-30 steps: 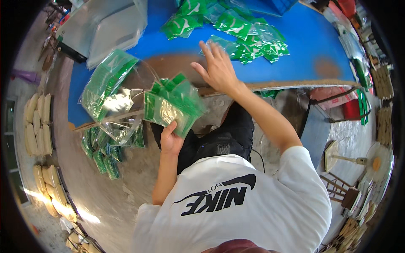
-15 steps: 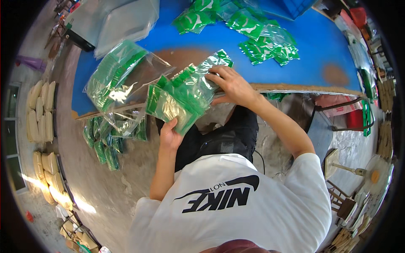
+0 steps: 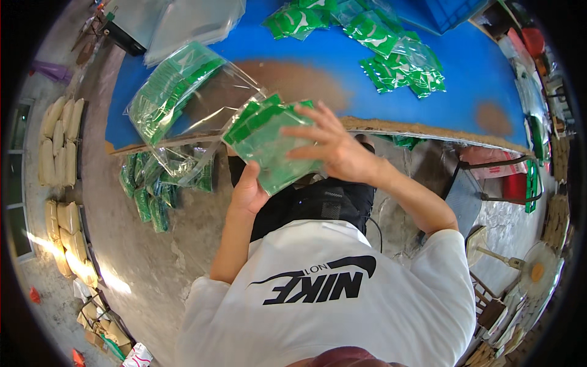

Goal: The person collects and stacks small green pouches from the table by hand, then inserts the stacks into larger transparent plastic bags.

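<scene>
A small stack of clear-and-green plastic bags (image 3: 254,137) is held over the near edge of the table. My left hand (image 3: 249,189) grips its lower left corner, thumb on top. Across the right side of the stack lies my right hand (image 3: 336,150), fingers spread and slightly blurred; whether it presses on the bags I cannot tell. Just left of the stack, a large clear bag (image 3: 235,92) rests on the table with a row of green-edged bags (image 3: 165,101) inside. Its lower part hangs over the table edge.
The blue table (image 3: 422,113) has brown worn patches. Loose green packets (image 3: 397,61) lie along its far side, near a blue bin (image 3: 449,9). Clear plastic sheets (image 3: 195,30) sit far left. Green bundles (image 3: 150,199) are below the left edge; a fan (image 3: 538,272) stands right.
My right hand has left the upper edge of the bags and come nearer, spreading over the stack. The bags, fanned out before, now lie more together. My left hand keeps its hold.
</scene>
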### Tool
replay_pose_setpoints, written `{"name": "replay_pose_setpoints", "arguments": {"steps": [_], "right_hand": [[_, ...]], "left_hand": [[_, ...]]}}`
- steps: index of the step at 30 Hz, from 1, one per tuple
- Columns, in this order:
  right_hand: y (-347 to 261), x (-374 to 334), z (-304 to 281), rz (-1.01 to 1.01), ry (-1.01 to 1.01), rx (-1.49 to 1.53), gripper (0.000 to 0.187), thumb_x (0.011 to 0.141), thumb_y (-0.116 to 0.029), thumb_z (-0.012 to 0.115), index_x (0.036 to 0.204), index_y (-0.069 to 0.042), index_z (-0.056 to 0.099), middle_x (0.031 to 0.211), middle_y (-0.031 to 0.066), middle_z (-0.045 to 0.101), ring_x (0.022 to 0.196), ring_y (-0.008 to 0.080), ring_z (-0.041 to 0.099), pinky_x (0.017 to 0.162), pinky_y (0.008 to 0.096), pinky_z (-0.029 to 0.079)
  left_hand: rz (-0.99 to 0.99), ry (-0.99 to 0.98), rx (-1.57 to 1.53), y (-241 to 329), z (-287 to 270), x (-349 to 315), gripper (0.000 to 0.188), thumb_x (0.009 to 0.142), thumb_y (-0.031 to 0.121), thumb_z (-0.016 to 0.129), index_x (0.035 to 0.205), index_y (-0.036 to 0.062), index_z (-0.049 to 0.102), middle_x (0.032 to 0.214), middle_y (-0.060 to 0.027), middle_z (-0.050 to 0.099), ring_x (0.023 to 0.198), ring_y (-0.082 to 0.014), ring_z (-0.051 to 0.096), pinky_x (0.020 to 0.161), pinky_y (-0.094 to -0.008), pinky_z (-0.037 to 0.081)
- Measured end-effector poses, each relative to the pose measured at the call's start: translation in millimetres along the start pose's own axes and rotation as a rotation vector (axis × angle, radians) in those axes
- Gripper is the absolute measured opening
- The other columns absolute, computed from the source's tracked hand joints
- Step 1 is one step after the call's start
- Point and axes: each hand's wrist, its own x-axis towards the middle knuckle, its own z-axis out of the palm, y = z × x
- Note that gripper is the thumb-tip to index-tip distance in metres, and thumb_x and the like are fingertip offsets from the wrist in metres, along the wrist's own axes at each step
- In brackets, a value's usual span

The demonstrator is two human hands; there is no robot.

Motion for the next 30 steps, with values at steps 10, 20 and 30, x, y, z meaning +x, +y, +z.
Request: {"name": "replay_pose_setpoints", "arguments": {"steps": [10, 20, 30], "right_hand": [[183.1, 104.3, -3.4, 0.279, 0.184, -0.305, 0.033, 0.094, -0.028, 0.060, 0.115, -0.002, 0.065, 0.111, 0.0201, 0.067, 0.105, 0.0403, 0.062, 0.090, 0.0465, 0.050], [154.1, 103.6, 37.8, 0.517, 0.043, -0.689, 0.077, 0.092, -0.063, 0.053, 0.145, -0.008, 0.044, 0.144, 0.0284, 0.042, 0.132, 0.0485, 0.041, 0.106, 0.0555, 0.037], [105.7, 25.2, -0.5, 0.360, 0.278, -0.258, 0.039, 0.092, -0.015, 0.064, 0.129, -0.004, 0.058, 0.130, 0.0217, 0.060, 0.118, 0.0429, 0.057, 0.100, 0.0443, 0.047]], "left_hand": [[0.051, 0.091, 0.288, -7.6, 4.0, 1.6, 0.058, 0.084, -0.001, 0.070, 0.138, 0.0025, 0.048, 0.131, -0.0100, 0.058, 0.121, -0.0256, 0.057, 0.106, -0.0407, 0.046], [0.032, 0.108, 0.144, -9.7, -11.3, 3.2, 0.062, 0.088, 0.008, 0.070, 0.143, 0.0066, 0.043, 0.138, -0.0083, 0.053, 0.129, -0.0267, 0.051, 0.111, -0.0457, 0.041], [0.009, -0.047, 0.034, -8.0, -32.1, 1.7, 0.060, 0.081, 0.013, 0.080, 0.134, 0.0052, 0.051, 0.125, -0.0065, 0.062, 0.118, -0.0242, 0.059, 0.104, -0.0440, 0.047]]}}
